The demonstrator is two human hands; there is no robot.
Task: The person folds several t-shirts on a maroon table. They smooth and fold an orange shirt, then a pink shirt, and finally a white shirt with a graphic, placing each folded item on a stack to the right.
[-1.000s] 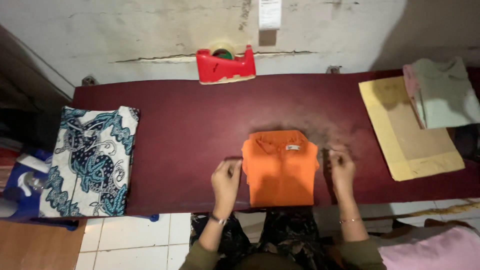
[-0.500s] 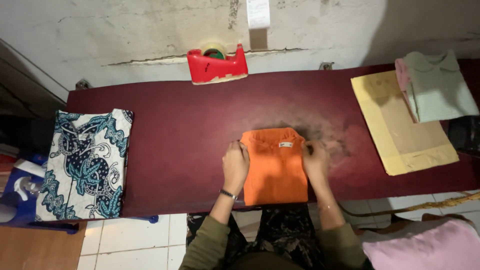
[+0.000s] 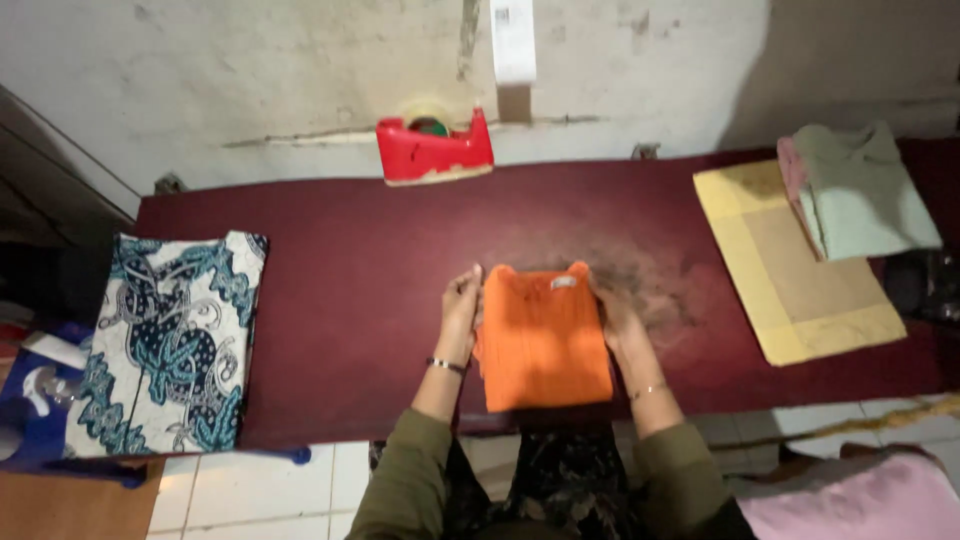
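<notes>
A folded orange garment (image 3: 543,335) lies on the dark red table (image 3: 360,290) near its front edge, collar end toward the wall. My left hand (image 3: 462,305) presses against the garment's left edge with the fingers pointing away from me. On the opposite edge rests my right hand (image 3: 615,312), held the same way. Both hands squeeze the folded sides inward and touch the cloth.
A blue and white patterned cloth (image 3: 175,340) lies at the table's left end. A red tape dispenser (image 3: 435,150) stands by the wall. At the right are a yellow cloth (image 3: 800,265) and folded pale green and pink garments (image 3: 865,190). A pink cloth (image 3: 850,500) lies lower right.
Both hands have moved inward and folded the garment's sides over, so the orange garment is narrower than before. The view has shifted slightly.
</notes>
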